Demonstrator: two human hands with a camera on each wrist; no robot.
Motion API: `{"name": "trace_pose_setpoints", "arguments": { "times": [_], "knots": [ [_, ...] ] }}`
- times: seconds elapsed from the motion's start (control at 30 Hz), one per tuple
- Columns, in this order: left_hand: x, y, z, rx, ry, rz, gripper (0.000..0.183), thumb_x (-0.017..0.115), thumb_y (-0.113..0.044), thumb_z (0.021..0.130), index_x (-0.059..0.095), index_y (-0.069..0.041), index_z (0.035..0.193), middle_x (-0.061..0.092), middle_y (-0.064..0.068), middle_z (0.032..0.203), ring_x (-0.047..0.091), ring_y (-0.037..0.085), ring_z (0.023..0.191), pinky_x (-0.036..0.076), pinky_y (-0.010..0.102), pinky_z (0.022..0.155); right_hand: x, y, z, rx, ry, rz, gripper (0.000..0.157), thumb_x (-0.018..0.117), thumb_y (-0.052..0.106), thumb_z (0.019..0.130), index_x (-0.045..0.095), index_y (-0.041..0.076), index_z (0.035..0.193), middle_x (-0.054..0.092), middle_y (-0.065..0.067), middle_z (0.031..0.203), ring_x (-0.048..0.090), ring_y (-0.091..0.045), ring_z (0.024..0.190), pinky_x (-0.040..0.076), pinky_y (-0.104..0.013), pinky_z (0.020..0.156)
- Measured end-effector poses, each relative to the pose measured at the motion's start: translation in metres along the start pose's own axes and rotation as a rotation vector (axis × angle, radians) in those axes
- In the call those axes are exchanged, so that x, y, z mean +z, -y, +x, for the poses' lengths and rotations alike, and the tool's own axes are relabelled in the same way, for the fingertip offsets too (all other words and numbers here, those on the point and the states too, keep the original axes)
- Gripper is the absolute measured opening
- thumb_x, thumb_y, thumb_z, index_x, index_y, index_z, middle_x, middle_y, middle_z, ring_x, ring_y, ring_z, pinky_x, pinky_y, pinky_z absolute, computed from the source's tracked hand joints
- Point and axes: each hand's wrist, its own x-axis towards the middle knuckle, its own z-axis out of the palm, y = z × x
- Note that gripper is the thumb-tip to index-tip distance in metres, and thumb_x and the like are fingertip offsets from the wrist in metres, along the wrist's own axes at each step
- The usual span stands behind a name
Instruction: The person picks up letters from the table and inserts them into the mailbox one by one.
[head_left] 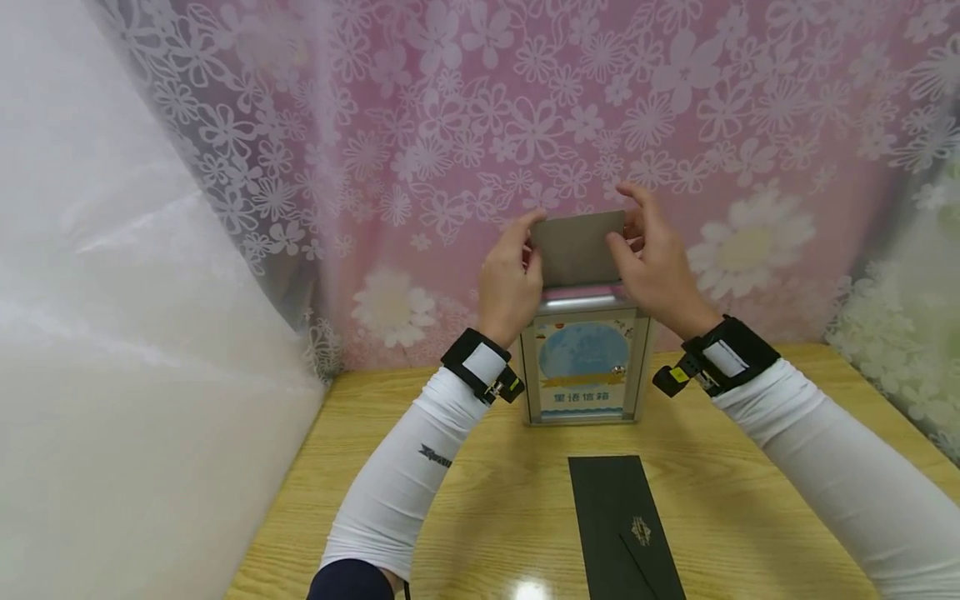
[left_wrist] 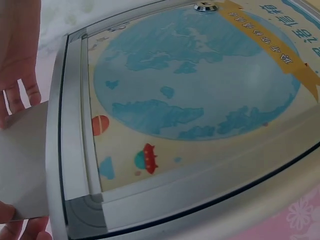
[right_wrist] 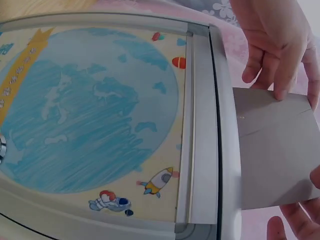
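Both hands hold a grey-brown envelope (head_left: 577, 248) upright over the top of a silver-framed letter box (head_left: 529, 371). My left hand (head_left: 508, 279) pinches its left edge, while my right hand (head_left: 662, 271) has the thumb on the near face and fingers behind at the right edge. In the right wrist view, a flap line crosses the envelope (right_wrist: 277, 155). The envelope's lower part is out of sight behind the box's top edge; I cannot tell how far it goes in. The box's front panel carries a blue planet picture and a small round lock (head_left: 618, 370).
A dark green envelope (head_left: 618, 517) with a gold emblem lies on the wooden table (head_left: 480, 492) in front of the box. A pink flowered curtain (head_left: 465, 142) hangs behind, and a whitish sheet (head_left: 150, 333) stands along the left side.
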Motion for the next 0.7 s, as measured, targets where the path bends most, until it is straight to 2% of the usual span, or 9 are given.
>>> {"name": "trace_pose_setpoints", "arguments": {
  "times": [0.13,0.27,0.37,0.47,0.57,0.7],
  "knots": [
    [0.002,0.004,-0.002,-0.023,0.03,0.036,0.038,0.054,-0.004,0.093,0.056,-0.016,0.129,0.06,0.001,0.092,0.052,0.008,0.074,0.044,0.029,0.058,0.002,-0.001,0.0,-0.009,-0.021,-0.039,0.039,0.05,0.006,0.096,0.046,0.012,0.134,0.053,-0.011,0.091,0.047,-0.019,0.072,0.037,-0.033,0.061],
    [0.005,0.007,-0.007,-0.048,0.057,0.086,0.032,0.053,-0.007,0.094,0.061,-0.018,0.124,0.063,0.0,0.089,0.049,0.009,0.066,0.04,0.03,0.054,0.003,-0.006,-0.004,0.011,-0.013,-0.081,0.025,0.05,0.005,0.095,0.055,0.001,0.12,0.057,-0.012,0.094,0.05,-0.021,0.077,0.04,-0.035,0.064],
    [0.007,0.011,-0.01,-0.063,0.082,0.124,0.027,0.054,-0.009,0.094,0.065,-0.019,0.118,0.065,-0.002,0.092,0.052,0.009,0.069,0.043,0.029,0.056,0.005,-0.011,-0.007,0.016,0.0,-0.096,0.021,0.051,0.004,0.095,0.058,-0.002,0.113,0.06,-0.013,0.093,0.051,-0.021,0.081,0.041,-0.038,0.068],
    [0.01,0.014,-0.013,-0.07,0.108,0.153,0.023,0.056,-0.012,0.094,0.068,-0.018,0.113,0.066,-0.002,0.097,0.054,0.008,0.08,0.048,0.027,0.064,0.005,-0.015,-0.009,0.02,0.01,-0.119,0.018,0.052,0.005,0.094,0.061,-0.003,0.109,0.06,-0.013,0.091,0.05,-0.021,0.078,0.038,-0.037,0.064],
    [0.012,0.017,-0.015,-0.064,0.131,0.174,0.022,0.058,-0.013,0.093,0.07,-0.018,0.111,0.066,-0.003,0.098,0.053,0.009,0.084,0.048,0.027,0.067,0.005,-0.018,-0.012,0.04,0.028,-0.154,0.018,0.053,0.007,0.094,0.062,-0.002,0.106,0.059,-0.014,0.093,0.049,-0.024,0.08,0.036,-0.04,0.064],
    [0.013,0.019,-0.018,-0.05,0.156,0.208,0.022,0.059,-0.014,0.093,0.072,-0.019,0.109,0.065,-0.003,0.095,0.051,0.011,0.085,0.046,0.03,0.071,0.005,-0.023,-0.015,0.073,0.065,-0.21,0.018,0.055,0.009,0.093,0.066,-0.001,0.103,0.06,-0.015,0.097,0.048,-0.029,0.092,0.039,-0.049,0.076]
  ]
}}
